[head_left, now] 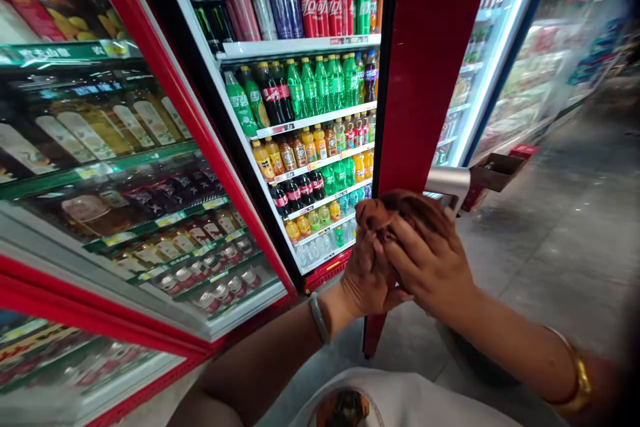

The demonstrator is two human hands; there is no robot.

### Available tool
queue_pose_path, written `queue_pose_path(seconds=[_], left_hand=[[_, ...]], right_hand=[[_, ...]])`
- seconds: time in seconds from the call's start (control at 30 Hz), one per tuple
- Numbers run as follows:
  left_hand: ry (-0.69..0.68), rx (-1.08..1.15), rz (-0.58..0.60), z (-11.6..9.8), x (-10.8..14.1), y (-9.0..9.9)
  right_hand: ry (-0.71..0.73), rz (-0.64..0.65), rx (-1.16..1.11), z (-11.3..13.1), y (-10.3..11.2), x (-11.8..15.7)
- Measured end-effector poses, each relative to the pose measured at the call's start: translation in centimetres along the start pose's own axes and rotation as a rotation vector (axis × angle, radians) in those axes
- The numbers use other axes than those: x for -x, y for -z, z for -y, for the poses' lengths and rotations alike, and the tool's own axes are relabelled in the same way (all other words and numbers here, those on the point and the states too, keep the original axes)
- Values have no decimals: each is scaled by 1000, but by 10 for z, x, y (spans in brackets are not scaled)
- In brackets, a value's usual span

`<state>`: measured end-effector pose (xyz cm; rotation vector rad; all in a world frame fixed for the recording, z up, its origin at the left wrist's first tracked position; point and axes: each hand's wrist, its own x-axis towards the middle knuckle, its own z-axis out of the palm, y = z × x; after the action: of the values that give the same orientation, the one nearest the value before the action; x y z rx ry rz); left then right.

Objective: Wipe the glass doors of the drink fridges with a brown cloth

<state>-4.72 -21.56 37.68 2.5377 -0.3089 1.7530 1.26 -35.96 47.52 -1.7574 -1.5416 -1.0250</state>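
A bunched brown cloth (413, 205) is squeezed between my two hands, in front of the red door edge (420, 93) of a drinks cooler. My left hand (369, 275), a grey bangle on its wrist, is closed on the cloth from the left and below. From the right, my right hand (433, 263) wraps its fingers over the cloth, and a gold bangle circles that forearm. Right behind the hands a silver handle (447, 181) juts out. My palms and part of the cloth are hidden by the fingers.
Shelves of the lit drinks cooler (300, 123) hold cans and bottles. On the left stand glass-fronted coolers with red frames (200, 120). An open cardboard box (495, 170) is to the right, above the grey tiled floor (555, 267). Another lit cooler (480, 67) stands beyond the door.
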Motion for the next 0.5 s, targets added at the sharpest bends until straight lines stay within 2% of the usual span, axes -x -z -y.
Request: queue_pose_path(seconds=[0.1, 0.2, 0.27, 0.33, 0.43, 0.5], left_hand=[[33, -107, 52, -11, 63, -7], [52, -151, 77, -20, 86, -2], [71, -183, 73, -16, 80, 3], [99, -220, 48, -1, 56, 10], [115, -264, -37, 26, 10, 24], [100, -309, -71, 35, -4, 34]], right_hand=[[193, -56, 139, 2, -30, 40], [263, -62, 73, 1, -51, 51], [299, -94, -3, -1, -59, 39], [295, -170, -84, -5, -63, 10], [227, -350, -191, -9, -69, -38], [188, -423, -264, -7, -80, -52]])
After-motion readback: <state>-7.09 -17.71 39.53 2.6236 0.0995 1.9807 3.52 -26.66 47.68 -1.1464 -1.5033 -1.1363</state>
